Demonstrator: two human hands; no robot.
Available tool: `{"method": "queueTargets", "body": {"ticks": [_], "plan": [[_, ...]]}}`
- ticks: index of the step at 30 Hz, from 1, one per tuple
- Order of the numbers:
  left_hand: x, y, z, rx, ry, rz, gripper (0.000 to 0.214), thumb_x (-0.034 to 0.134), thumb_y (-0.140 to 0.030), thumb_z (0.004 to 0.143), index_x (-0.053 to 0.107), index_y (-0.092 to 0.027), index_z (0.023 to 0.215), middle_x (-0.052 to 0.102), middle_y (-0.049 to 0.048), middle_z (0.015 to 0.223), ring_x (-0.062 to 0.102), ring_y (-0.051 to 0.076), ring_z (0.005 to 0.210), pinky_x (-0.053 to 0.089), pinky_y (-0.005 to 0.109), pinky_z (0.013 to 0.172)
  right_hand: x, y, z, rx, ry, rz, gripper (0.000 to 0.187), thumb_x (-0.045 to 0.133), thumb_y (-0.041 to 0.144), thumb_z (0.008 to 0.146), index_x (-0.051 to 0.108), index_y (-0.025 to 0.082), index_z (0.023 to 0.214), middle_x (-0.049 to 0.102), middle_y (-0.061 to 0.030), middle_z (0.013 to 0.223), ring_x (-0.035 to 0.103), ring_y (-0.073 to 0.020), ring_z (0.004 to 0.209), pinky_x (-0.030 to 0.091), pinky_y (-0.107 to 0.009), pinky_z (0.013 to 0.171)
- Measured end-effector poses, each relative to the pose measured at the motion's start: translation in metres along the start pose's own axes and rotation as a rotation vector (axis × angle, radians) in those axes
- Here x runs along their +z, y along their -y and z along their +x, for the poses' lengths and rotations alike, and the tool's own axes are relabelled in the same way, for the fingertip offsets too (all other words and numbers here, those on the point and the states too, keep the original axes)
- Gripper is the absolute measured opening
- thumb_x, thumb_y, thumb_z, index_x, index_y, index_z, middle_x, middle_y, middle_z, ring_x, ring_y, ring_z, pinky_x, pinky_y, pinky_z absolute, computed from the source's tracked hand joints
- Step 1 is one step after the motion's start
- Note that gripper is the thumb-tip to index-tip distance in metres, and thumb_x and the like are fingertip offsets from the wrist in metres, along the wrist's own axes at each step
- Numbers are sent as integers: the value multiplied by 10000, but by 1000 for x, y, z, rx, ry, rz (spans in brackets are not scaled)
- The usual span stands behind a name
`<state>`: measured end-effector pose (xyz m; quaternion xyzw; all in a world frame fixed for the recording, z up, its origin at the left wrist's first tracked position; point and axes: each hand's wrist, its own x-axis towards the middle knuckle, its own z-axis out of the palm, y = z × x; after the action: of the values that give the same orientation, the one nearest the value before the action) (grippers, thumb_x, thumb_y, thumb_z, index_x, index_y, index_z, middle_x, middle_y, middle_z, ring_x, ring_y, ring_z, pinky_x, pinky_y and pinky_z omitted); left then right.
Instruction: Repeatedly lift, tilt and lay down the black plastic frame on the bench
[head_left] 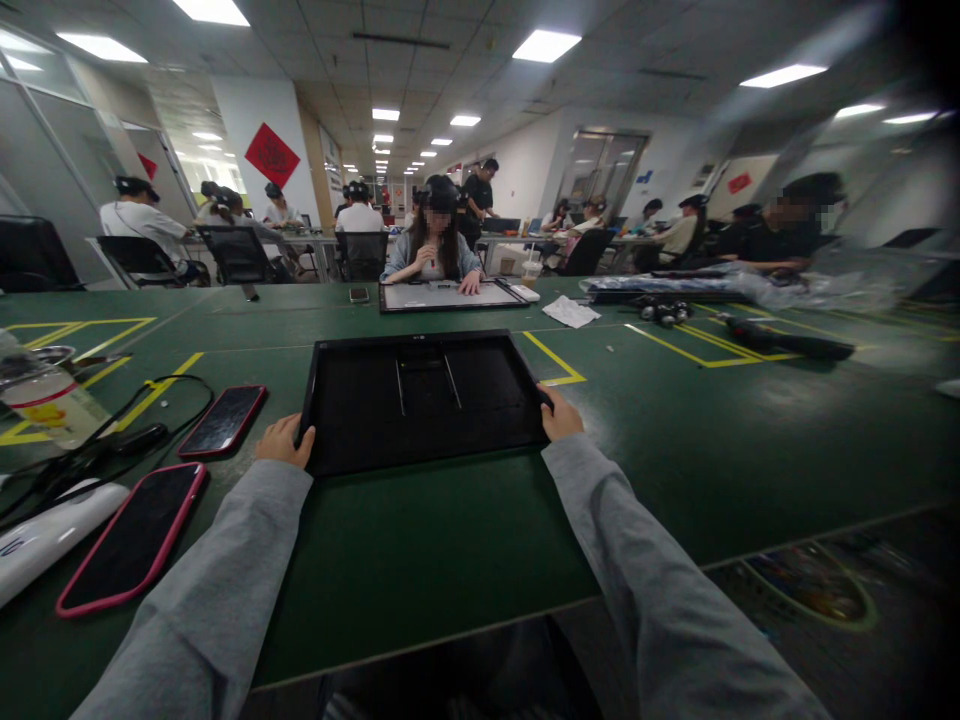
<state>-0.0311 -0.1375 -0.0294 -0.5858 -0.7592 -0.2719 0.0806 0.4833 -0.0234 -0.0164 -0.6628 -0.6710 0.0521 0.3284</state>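
A black rectangular monitor casing (360,400) lies on the green table in front of me, with a raised rim and a small pale mark on its far edge. Two thin metallic strips run along its middle. My left hand (283,440) is closed on its left side, thumb over the rim. On the opposite side my right hand (561,414) grips the right edge, fingers wrapped round it. Left of my left hand rest a phone with a red edge (223,420) and a larger phone in a pink case (139,535).
At far left are a plastic drink cup (52,400), black cables (112,440) and a white device (52,540). Across the table (420,560), a person (435,245) has a grey panel (442,295). Tissue (571,311) and a black tool (787,338) lie to the right.
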Motion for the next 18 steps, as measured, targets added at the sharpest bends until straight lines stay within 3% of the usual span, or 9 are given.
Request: {"method": "queueTargets", "body": {"ticks": [18], "plan": [[3,4,1,14,-4,11,495,378,-457,890,589,-156,1221,595,116,1261,532,284,1148,434,436,973,0,0,0,2,-7,-15,520,439,158,860,514,217,1372,663,-88,1203,614,-268,1103,456,-428,1004]]}}
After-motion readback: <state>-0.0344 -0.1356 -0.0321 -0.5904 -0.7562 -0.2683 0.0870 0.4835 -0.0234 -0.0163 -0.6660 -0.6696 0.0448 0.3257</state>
